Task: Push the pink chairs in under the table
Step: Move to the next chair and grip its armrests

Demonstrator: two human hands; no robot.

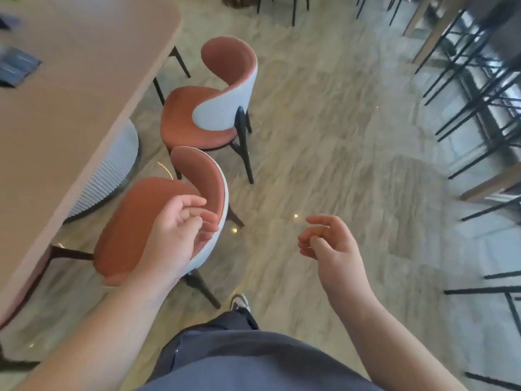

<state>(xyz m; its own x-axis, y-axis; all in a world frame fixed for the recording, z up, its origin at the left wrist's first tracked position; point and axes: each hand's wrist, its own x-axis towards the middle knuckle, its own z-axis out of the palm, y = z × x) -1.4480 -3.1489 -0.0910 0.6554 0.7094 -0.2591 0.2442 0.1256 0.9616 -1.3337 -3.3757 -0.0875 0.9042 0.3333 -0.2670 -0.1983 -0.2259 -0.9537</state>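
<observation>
Left hand (180,230) is hanging in the lower middle of the frame, right in front of the near pink chair's (135,221) backrest. Its grip is loose, fingers lazily curled, holding nothing. Can't really tell if the fingertips are brushing the backrest rim or just floating over it. Right hand (328,244) is sitting out to the right over bare floor (338,122), well apart from both chairs, same deal: relaxed curl, nothing in it.

The near chair is sitting lower left, seat pointing toward the desk (70,88) on the left, curved back facing right toward the open floor. The front bit of the seat is tucked just under the desk edge, the rest is sticking out. The far pink chair (208,108) is sitting above it, center-left of the frame, lined up along the same desk edge and facing the same way, pink inside, white shell on the outside, dark legs. It's also mostly out from under.

A ribbed white desk base (112,170) is showing between the chairs and the top. Upper right is a blurry tangle of black chair legs (473,80). A sneaker (239,303) and dark trousers are poking in at the bottom.
</observation>
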